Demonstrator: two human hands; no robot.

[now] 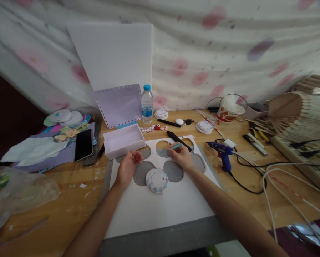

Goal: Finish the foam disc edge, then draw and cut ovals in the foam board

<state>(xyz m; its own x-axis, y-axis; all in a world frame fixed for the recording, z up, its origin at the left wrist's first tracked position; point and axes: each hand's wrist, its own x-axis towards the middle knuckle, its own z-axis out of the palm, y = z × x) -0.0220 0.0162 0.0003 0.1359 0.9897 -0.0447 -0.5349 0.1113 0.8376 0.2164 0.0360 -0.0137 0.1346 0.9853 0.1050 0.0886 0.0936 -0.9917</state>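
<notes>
The white sheet point(160, 203) on the surface is steadied by the left hand point(127, 167), fingers loosely curled on nothing, while a teal cutter point(176, 146) is pinched in the right hand point(181, 156), best drawn slowly round the circle, blade upright.

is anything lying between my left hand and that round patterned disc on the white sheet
Nothing visible does. The left hand rests on the white sheet just left of the round disc, with only a cut-out hole between.
</notes>
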